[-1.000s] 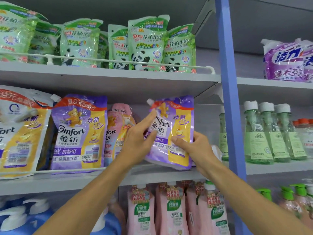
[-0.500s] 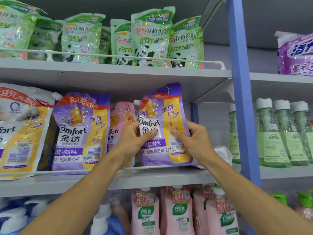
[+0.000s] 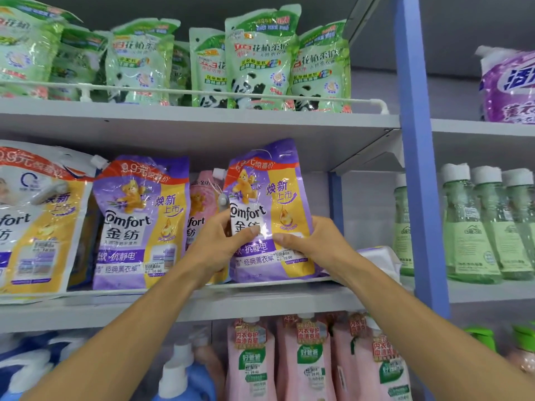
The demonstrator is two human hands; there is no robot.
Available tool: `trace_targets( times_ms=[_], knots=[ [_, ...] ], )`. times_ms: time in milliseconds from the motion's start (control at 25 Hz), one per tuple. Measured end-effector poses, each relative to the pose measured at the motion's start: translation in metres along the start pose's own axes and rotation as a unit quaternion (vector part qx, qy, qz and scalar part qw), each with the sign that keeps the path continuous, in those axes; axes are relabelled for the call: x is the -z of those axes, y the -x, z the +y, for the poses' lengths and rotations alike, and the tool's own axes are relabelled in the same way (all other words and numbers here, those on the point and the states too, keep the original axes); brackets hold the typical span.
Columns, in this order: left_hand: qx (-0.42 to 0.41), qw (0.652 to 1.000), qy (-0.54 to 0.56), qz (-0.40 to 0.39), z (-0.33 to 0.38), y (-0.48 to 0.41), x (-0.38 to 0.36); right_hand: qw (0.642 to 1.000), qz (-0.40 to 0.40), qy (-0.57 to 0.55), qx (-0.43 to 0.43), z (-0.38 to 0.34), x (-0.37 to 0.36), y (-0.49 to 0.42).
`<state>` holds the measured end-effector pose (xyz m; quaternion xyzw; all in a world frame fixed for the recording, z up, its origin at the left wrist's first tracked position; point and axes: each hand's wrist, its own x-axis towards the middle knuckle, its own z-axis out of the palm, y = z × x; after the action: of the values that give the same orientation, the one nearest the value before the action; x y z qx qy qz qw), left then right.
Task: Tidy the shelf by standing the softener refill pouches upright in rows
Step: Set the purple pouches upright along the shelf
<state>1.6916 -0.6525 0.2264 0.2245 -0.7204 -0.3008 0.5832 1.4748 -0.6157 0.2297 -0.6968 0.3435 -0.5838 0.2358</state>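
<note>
A purple and yellow softener refill pouch (image 3: 270,195) stands upright on the middle shelf (image 3: 260,299), at its right end. My left hand (image 3: 215,248) grips its left edge and my right hand (image 3: 311,244) grips its right edge, thumbs on the front. A pink pouch (image 3: 202,204) stands just behind and left of it, partly hidden. Another purple pouch (image 3: 139,224) stands further left, beside a large white and yellow pouch (image 3: 37,221). A white pouch (image 3: 376,260) lies flat behind my right hand.
Green panda pouches (image 3: 260,59) fill the top shelf behind a white rail. A blue upright post (image 3: 417,157) bounds the bay on the right, with green bottles (image 3: 474,227) beyond it. Pink pouches (image 3: 307,360) and blue bottles (image 3: 185,377) stand on the lower shelf.
Both hands swung the purple pouch from a tilt to upright and set its base down on the middle shelf beside the pink pouch. The view has moved closer.
</note>
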Motion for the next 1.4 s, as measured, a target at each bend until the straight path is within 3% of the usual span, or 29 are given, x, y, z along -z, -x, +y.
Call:
trace_targets(
  times_ms=[120,320,480,960,1120,1240,1400],
  knots=[
    [-0.006,0.998,-0.052,0.023,0.003,0.002,0.016,0.999,-0.018,0.03,-0.036,0.006,-0.01,-0.006],
    [0.075,0.997,0.009,0.008,0.006,0.011,0.034,0.99,-0.081,0.062,-0.102,0.002,-0.019,-0.009],
    [0.098,0.993,-0.059,-0.034,0.015,0.017,0.036,0.988,-0.087,0.072,-0.102,0.001,-0.021,-0.011],
    [0.097,0.987,-0.131,0.001,0.035,0.038,0.064,0.984,-0.127,0.086,-0.091,-0.009,-0.05,-0.011],
    [0.106,0.979,-0.176,0.015,0.039,0.041,0.061,0.984,-0.102,0.123,-0.083,-0.013,-0.052,-0.005],
    [0.065,0.93,-0.361,-0.014,0.055,0.052,0.063,0.965,-0.097,0.239,-0.042,-0.024,-0.051,0.005],
    [0.062,0.798,-0.592,-0.096,0.074,0.071,0.068,0.87,-0.114,0.48,0.019,-0.045,-0.046,0.025]
  ],
)
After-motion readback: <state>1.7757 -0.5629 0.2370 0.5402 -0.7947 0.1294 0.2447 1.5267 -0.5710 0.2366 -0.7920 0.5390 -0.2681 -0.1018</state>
